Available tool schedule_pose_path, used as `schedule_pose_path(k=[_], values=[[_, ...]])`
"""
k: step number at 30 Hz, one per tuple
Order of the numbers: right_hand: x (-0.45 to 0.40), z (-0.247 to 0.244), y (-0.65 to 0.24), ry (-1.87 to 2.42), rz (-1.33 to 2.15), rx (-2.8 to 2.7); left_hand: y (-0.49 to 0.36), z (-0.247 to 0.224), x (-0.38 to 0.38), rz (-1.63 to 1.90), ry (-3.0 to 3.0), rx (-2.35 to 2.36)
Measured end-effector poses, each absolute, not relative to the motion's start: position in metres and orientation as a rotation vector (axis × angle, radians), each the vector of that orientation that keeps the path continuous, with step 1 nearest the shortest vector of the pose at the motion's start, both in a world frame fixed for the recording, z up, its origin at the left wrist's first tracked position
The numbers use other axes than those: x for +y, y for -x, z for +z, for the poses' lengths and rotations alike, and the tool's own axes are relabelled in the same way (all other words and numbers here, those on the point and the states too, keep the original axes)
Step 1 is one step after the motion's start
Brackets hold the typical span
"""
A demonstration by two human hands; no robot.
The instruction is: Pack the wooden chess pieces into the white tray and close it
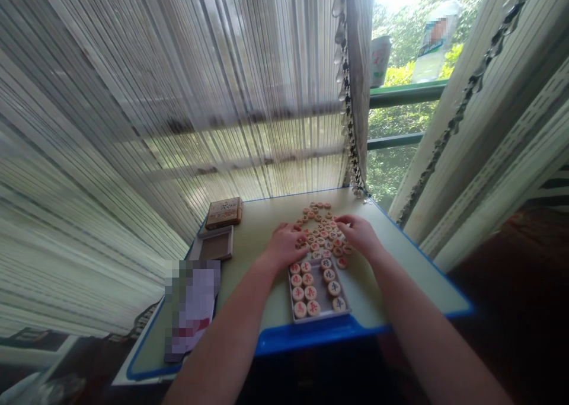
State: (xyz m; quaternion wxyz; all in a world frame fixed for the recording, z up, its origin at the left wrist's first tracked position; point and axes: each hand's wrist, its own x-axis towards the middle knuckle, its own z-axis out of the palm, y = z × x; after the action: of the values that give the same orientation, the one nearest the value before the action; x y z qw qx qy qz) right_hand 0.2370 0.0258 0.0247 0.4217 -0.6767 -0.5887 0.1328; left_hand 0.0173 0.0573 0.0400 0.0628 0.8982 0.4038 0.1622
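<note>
Round wooden pieces with red or dark characters lie in a loose pile [320, 234] on the pale green table [249, 298]. Nearer to me is a shallow box [326, 286], with two columns of red-marked pieces on its left side and one column of dark-marked pieces on its right. My left hand [288, 244] rests at the pile's left edge, fingers bent over pieces there; what it may hold is hidden. At the pile's right edge is my right hand [357, 233], its thumb and forefinger close together at a piece, too small to make out.
A brown wooden box [223, 212] and a shallow open lid [216, 245] sit at the table's left. A blurred-out flat item [194, 310] lies nearer. String curtains hang behind; a can [380, 61] and a bottle [435, 40] stand on the green window rail.
</note>
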Motion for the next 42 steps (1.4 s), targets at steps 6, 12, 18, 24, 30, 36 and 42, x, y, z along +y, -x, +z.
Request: schedule_pose_path(k=[6,12,18,24,30,36,42], values=[[0.025,0.025,-0.235,1.714,0.379,-1.484,-0.014,0.041,0.057,0.452,-2.761,1.115],[0.025,0.025,-0.234,1.718,0.374,-1.487,-0.017,0.042,0.055,0.458,-2.744,1.192],[0.025,0.023,-0.233,1.722,0.371,-1.509,-0.017,0.041,0.056,0.442,-2.742,1.138],[0.025,0.023,-0.231,1.731,0.354,-1.523,-0.016,0.040,0.056,0.428,-2.738,1.157],[0.026,0.023,-0.231,1.749,0.372,-1.521,-0.016,0.038,0.057,0.459,-2.750,1.123],[0.016,0.031,-0.221,1.535,0.532,-1.539,-0.018,0.046,0.055,0.671,-2.566,1.111],[-0.016,0.047,-0.197,1.167,0.656,-1.569,-0.019,0.068,0.041,0.928,-2.244,0.952]])
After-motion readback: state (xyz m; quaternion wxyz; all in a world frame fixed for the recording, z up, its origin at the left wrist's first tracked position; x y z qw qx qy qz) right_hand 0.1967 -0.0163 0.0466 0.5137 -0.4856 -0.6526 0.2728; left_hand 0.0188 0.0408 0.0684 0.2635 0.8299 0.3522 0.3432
